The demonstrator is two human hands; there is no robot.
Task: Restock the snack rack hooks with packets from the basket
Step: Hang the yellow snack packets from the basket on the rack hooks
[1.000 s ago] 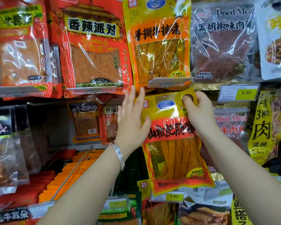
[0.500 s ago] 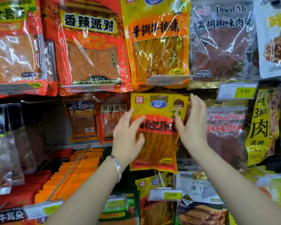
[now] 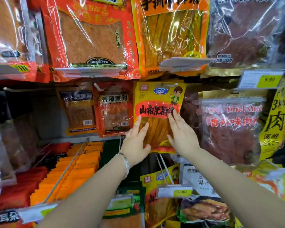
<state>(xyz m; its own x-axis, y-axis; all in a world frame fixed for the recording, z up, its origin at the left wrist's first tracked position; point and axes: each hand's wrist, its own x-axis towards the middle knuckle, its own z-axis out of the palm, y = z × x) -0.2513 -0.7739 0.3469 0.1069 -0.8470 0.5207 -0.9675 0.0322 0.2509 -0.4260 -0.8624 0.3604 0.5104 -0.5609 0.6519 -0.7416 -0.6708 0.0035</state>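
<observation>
The yellow packet (image 3: 158, 102) hangs flat against the rack, its top edge above both hands and its lower half under their fingers. The left hand (image 3: 135, 140) lies open, straight fingers on the packet's lower left side. The right hand (image 3: 183, 137) is open too, fingertips reaching the red label band near the packet's right edge. Left of the left hand hangs a red packet (image 3: 113, 111), and right of the right hand a clear dried-meat packet (image 3: 229, 129). A silver bracelet (image 3: 126, 163) circles the left wrist. A price tag (image 3: 174, 191) sits below the right forearm.
</observation>
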